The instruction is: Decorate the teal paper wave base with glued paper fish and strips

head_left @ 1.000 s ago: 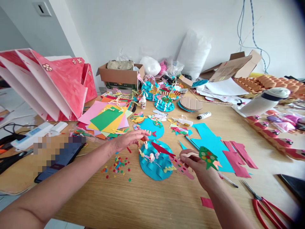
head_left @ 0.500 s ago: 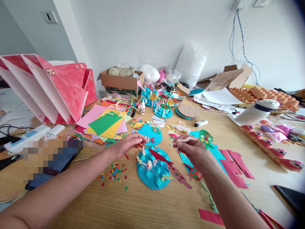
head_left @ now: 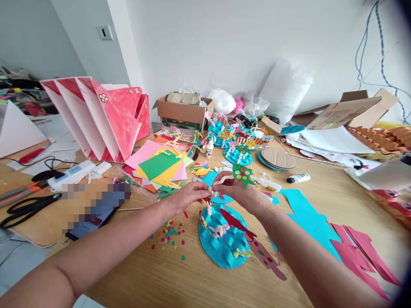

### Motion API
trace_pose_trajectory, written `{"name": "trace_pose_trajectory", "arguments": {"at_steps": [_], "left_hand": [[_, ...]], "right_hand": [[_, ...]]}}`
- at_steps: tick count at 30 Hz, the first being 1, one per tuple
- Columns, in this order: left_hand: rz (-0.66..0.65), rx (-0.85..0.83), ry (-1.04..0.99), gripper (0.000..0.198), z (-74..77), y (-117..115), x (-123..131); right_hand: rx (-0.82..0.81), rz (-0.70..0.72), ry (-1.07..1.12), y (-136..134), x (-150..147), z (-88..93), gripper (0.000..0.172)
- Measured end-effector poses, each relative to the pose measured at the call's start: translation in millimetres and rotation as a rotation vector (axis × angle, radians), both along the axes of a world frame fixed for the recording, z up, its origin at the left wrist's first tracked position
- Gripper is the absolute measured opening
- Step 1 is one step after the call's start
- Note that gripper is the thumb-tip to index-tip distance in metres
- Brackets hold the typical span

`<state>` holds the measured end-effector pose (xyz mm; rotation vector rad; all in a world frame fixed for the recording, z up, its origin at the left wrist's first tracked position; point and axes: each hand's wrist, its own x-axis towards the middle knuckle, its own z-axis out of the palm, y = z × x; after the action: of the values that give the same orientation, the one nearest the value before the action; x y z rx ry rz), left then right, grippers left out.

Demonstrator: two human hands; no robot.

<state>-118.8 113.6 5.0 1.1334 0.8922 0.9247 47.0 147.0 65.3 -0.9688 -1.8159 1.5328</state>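
Observation:
My right hand [head_left: 239,192] pinches a thin white strip [head_left: 224,179] with a green paper fish [head_left: 243,174] dotted in several colours at its far end. My left hand [head_left: 192,197] is closed, its fingertips meeting the right ones at the strip's small whitish tip. Just below the hands lies a round blue disc [head_left: 213,252] with raised paper waves. On it are beaded and twisted strands, a red paper fish [head_left: 236,222] and a dotted mauve paper piece [head_left: 263,254] that hangs over the right rim. Another blue disc [head_left: 208,177] lies partly hidden behind my hands.
Colour paper sheets [head_left: 160,164] and confetti dots [head_left: 173,233] are on the left, beside a phone [head_left: 96,218] and black scissors [head_left: 28,207]. A glue bottle [head_left: 209,148], finished discs [head_left: 237,156] and cardboard circles [head_left: 278,158] stand further back. Blue paper [head_left: 308,218] and red scraps [head_left: 356,252] lie right.
My right hand has moved left to meet my left hand, bringing the white strip and green fish along. The view has turned slightly left.

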Motion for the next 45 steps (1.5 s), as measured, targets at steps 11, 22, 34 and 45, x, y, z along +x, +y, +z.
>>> {"name": "trace_pose_trajectory", "arguments": {"at_steps": [11,22,34,45], "left_hand": [[-0.036,0.081,0.110,0.019,-3.4,3.0,-1.5],[-0.086,0.107,0.202,0.019,16.3,3.5,-0.4],[-0.108,0.142,0.276,0.021,18.8,2.6,2.3],[-0.106,0.127,0.259,0.019,19.3,3.8,4.1]], "right_hand": [[0.007,0.012,-0.018,-1.5,-0.7,0.1,0.017],[0.089,-0.072,-0.111,4.1,5.6,-8.7,0.016],[0.124,-0.066,-0.207,4.6,8.9,-11.6,0.019],[-0.048,-0.063,0.053,-3.2,6.2,-10.6,0.017]]}}
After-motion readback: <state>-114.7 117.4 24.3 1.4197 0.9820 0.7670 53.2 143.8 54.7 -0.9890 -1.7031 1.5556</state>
